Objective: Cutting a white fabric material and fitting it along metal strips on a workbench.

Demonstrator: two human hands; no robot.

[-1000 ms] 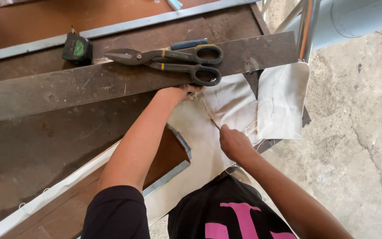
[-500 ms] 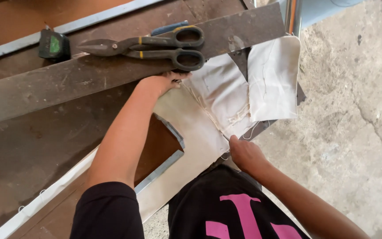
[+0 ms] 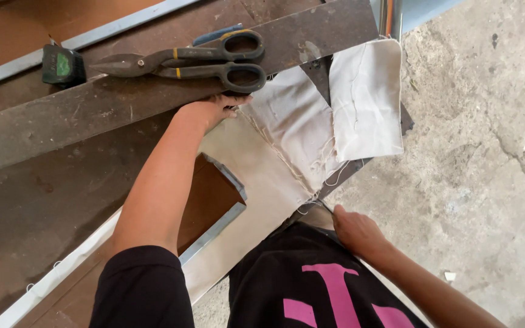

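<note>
The left hand [image 3: 211, 111] lies flat on a piece of off-white cloth [image 3: 287, 130] spread over the right-hand corner of the dark brown worktop [image 3: 50, 182], its fingers pressed together and pointing toward the handles of a large pair of metal shears [image 3: 186, 61]. The shears rest on a long dark board [image 3: 92, 106] that runs across the worktop, just beyond the hand. A small black and green tape measure [image 3: 62, 65] sits near the tip of the shears, toward the far left edge. The cloth hangs over the worktop's right edge, with a folded flap [image 3: 366, 100] and loose threads along a seam. The right hand [image 3: 356, 232] is below the near edge of the cloth, fingers pinching what looks like a thin thread [image 3: 320, 203] coming from the seam. A pale metal strip [image 3: 211, 234] lies under the cloth near the left forearm. Beside the worktop is a cracked concrete floor [image 3: 481, 164].
</note>
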